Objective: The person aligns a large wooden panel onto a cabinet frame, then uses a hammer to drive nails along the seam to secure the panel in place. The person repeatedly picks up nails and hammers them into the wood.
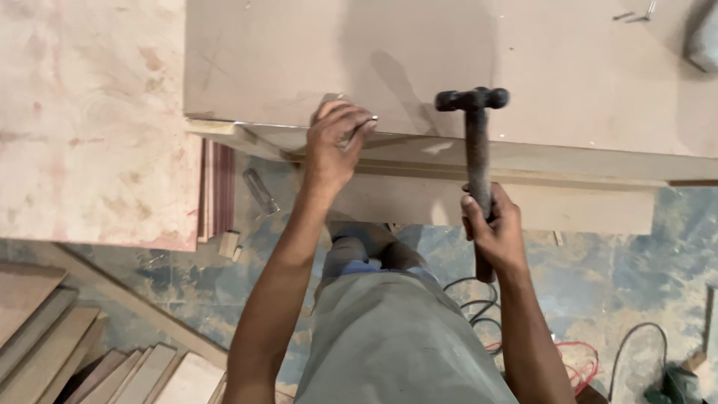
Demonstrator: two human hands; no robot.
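View from above of a person standing at a work surface (449,52) made of a pale flat board. The left hand (335,142) rests at the near edge of the board, its fingers pinched together on a small metal piece, probably a nail (364,124), though it is too small to tell for certain. The right hand (493,228) is clenched around the lower handle of a hammer (476,142), which stands roughly upright in the view with its dark head (471,98) above the board, just to the right of the left hand and apart from it. Below the board's edge a narrow wooden strip (523,176) runs along the front. To the left lies a larger pinkish sheet (90,120), with a stack of thin boards (217,187) just beside its right edge. On the blue-grey floor (621,262) are offcut planks (67,337) at lower left, and black and red cables (576,359) at lower right. Two small metal fasteners (636,15) lie on the board at upper right.
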